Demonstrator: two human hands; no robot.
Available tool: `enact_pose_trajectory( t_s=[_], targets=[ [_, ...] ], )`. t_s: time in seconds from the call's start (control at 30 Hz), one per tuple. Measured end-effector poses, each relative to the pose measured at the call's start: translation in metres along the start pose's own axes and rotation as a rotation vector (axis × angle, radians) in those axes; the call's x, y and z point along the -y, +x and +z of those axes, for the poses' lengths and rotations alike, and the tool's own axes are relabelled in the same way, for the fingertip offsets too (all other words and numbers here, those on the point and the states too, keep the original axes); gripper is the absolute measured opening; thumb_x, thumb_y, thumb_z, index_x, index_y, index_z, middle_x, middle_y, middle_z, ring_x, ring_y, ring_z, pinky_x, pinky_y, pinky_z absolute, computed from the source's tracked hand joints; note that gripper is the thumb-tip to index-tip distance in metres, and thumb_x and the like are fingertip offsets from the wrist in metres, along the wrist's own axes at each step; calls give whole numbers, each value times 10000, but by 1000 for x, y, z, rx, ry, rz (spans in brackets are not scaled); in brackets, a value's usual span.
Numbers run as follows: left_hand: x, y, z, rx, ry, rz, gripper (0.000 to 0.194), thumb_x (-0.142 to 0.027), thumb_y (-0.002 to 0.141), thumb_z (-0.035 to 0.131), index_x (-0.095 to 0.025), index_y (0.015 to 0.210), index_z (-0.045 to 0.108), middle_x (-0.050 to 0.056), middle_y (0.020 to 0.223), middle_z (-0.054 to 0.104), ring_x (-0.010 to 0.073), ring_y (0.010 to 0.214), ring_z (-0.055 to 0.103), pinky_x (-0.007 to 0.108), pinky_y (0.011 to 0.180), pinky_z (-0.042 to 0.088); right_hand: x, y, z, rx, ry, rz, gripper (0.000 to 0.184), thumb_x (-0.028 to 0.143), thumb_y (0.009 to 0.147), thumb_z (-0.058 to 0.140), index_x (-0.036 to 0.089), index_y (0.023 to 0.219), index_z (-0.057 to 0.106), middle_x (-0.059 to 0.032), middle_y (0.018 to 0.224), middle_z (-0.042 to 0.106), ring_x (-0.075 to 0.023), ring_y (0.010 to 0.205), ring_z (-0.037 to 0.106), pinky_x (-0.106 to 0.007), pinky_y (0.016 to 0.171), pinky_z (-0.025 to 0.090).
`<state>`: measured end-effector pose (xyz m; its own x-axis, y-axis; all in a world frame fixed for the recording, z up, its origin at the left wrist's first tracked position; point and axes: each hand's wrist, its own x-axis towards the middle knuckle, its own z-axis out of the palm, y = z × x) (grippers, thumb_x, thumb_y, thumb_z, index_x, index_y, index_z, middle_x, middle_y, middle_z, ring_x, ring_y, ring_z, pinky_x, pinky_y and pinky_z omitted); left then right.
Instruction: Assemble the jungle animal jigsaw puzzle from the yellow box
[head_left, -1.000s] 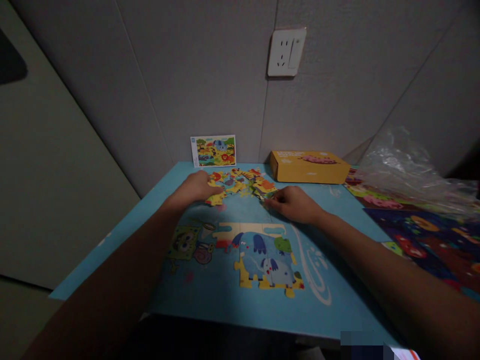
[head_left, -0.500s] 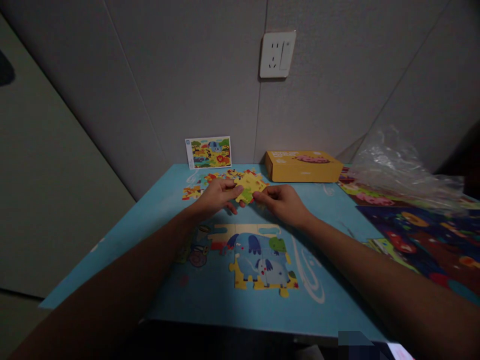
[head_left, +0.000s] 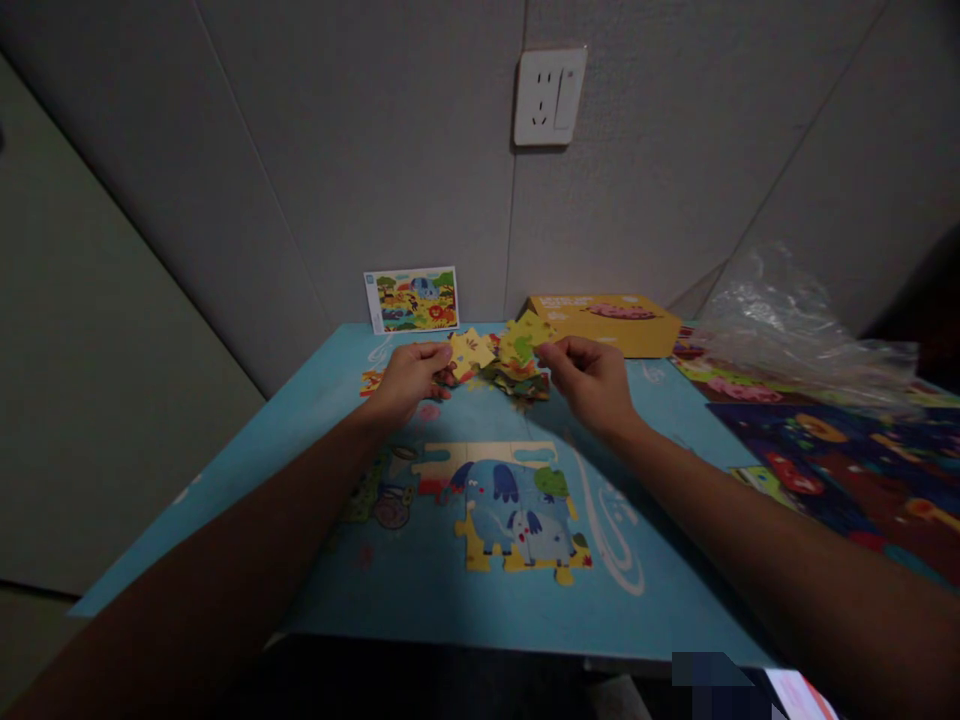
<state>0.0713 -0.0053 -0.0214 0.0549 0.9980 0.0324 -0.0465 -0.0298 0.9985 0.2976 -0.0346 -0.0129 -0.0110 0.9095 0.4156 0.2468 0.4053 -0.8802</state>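
Observation:
In the head view, my left hand (head_left: pixel 411 380) pinches a pale yellow puzzle piece (head_left: pixel 471 350) between thumb and fingers. To its right, my right hand (head_left: pixel 591 378) grips a yellow-and-green puzzle piece (head_left: pixel 523 340) by its edge, raised and tilted. Below and behind these lie several loose pieces in a pile (head_left: pixel 529 387), partly hidden by the hands. Nearer me, a joined section of puzzle (head_left: pixel 517 515) shows a large blue elephant and a smaller one. It lies flat on the blue table (head_left: pixel 420 610).
A picture card (head_left: pixel 416 302) leans on the wall at the back. Right of it stands a yellow box (head_left: pixel 630 332). Crumpled clear plastic (head_left: pixel 802 320) and dark printed sheets (head_left: pixel 840 470) cover the right side. A wall socket (head_left: pixel 550 97) is above.
My hands have moved apart, each with a yellow piece that was close to the other before. The right hand's piece is now higher, and the pile beneath shows more. The view has shifted slightly.

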Motion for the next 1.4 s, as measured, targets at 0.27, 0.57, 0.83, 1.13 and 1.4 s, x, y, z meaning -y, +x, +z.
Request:
enact_pose_trajectory(
  t_s=[0.27, 0.57, 0.83, 1.13, 1.4],
  targets=[
    [-3, -12, 5, 341, 156, -3, 295, -420, 782, 691, -146, 724, 600, 30, 644, 612, 76, 439, 522, 170, 353, 361, -6, -7, 13, 256, -65, -4, 473, 596, 799, 554, 162, 616, 528, 41, 526, 383, -78, 493, 297, -258, 482, 215],
    [-12, 6, -24, -473, 584, 101, 233, -372, 771, 538, -182, 638, 554, 44, 661, 603, 185, 607, 582, 287, 546, 438, -13, 7, -6, 72, -569, -114, 367, 443, 806, 620, 136, 991, 697, -97, 863, 660, -184, 725, 557, -317, 665, 409],
    [-3, 10, -34, -594, 1234, -215, 578, -319, 659, 617, -130, 1202, 565, 260, 1300, 479, 448, 1241, 396, 554, 948, 385, -33, 13, 0, 339, -832, -180, 583, 532, 808, 633, 125, 1224, 655, -147, 1037, 687, -272, 941, 597, -417, 884, 413],
    [0, -2, -13, -18, 1079, 421, 444, -312, 843, 537, -220, 1273, 597, 47, 1021, 704, 270, 1100, 499, 422, 1030, 360, -29, 16, -1, 395, -765, -273, 403, 376, 799, 691, 168, 1143, 699, -100, 1028, 724, -255, 913, 615, -391, 846, 429],
    [7, -12, -3, 406, 1060, 549, 419, -358, 856, 580, -245, 1255, 637, 27, 1230, 664, 271, 1175, 426, 465, 1084, 296, -31, 15, 0, 411, -691, -388, 380, 306, 784, 709, 188, 1144, 683, -94, 1134, 696, -243, 975, 609, -390, 883, 408]
  ],
)
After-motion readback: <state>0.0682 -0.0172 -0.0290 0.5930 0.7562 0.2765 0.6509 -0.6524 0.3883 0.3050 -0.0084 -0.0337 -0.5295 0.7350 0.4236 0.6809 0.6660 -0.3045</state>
